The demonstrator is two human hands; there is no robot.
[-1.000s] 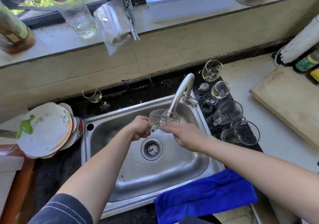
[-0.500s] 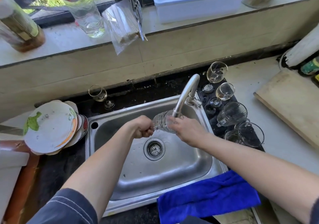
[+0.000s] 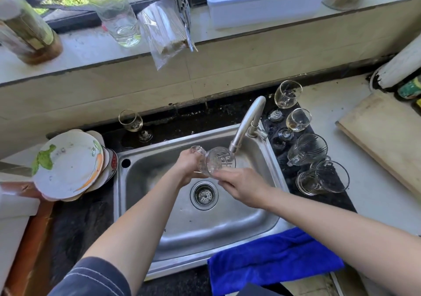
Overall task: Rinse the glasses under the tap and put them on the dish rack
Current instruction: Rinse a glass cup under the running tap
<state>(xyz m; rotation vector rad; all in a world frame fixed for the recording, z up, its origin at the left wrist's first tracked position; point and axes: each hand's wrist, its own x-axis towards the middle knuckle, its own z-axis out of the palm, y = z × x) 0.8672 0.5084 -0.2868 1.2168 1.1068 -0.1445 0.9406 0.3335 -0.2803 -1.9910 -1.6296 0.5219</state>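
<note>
A clear patterned glass (image 3: 215,161) lies on its side under the tap spout (image 3: 245,124), its mouth turned toward the spout, over the steel sink (image 3: 268,206). My left hand (image 3: 188,165) grips the glass at its base end. My right hand (image 3: 241,185) holds it from below near the rim. A dark drying mat (image 3: 339,198) right of the sink carries two stemmed glasses (image 3: 287,94) and two tumblers (image 3: 322,177) lying on their sides. One more stemmed glass (image 3: 132,121) stands behind the sink at the left.
A stack of dirty plates (image 3: 68,165) sits left of the sink. A blue cloth (image 3: 273,257) hangs over the sink's front edge. A wooden board (image 3: 385,133) lies at the right. Bottles, a plastic bag and a white tub stand on the windowsill.
The glass has turned in my hands, with its mouth now facing the spout. My right hand has slipped lower, under the rim. The camera has shifted slightly.
</note>
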